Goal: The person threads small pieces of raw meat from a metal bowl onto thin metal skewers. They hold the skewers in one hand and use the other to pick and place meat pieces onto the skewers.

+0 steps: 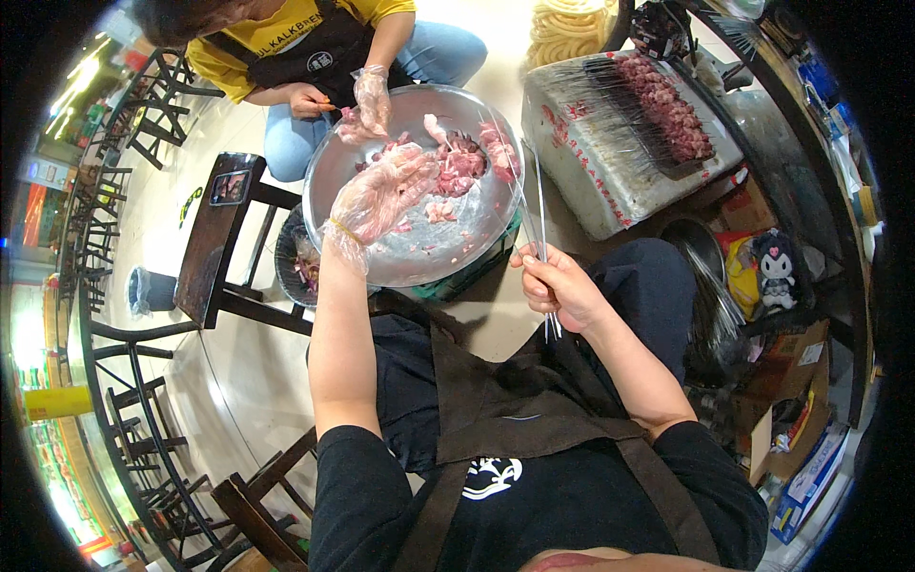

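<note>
A large round metal basin stands before me, with raw meat pieces in its upper part and small scraps lower down. My left hand, in a clear plastic glove banded at the wrist, is over the basin's left half, palm up and fingers extended; whether anything lies in it I cannot tell. Bare, my right hand grips several thin metal skewers right of the basin. Meat threaded on a skewer shows at the basin's right rim. Many loaded meat skewers lie on a plastic-covered white box.
Across the basin sits a person in a yellow shirt, a gloved hand over its rim. At left are a dark wooden bench bearing a phone, and a lined bin. Loose metal skewers and a cardboard box are at right.
</note>
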Demonstrator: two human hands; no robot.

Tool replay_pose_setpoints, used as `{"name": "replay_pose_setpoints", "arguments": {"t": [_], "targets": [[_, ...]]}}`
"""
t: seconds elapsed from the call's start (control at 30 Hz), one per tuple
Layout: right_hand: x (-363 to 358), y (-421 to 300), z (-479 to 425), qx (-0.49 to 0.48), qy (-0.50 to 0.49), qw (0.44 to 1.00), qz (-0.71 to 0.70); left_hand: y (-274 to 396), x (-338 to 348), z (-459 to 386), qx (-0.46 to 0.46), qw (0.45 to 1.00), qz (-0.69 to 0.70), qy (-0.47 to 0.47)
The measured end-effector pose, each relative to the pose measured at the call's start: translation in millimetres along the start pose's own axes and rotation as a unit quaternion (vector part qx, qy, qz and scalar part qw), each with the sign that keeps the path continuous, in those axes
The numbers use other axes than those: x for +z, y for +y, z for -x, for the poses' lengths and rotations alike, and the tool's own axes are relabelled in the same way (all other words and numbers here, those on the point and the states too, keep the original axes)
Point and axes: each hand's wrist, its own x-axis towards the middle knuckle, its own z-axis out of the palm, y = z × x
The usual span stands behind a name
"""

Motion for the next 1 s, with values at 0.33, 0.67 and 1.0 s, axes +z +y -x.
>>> {"name": "replay_pose_setpoints", "arguments": {"t": [0.33,0.67,1.0], "targets": [[7,-3,3,0.043,-0.042,0.998,-0.023,-13,10,-1,-0.018,0.998,-0.065,0.002],[4,-3,5,0.065,-0.074,0.995,-0.031,5,10,10,-0.015,1.000,-0.010,-0.021],[5,-6,7,0.071,-0.075,0.994,-0.017,4,17,23,-0.005,0.968,-0.249,0.041]]}}
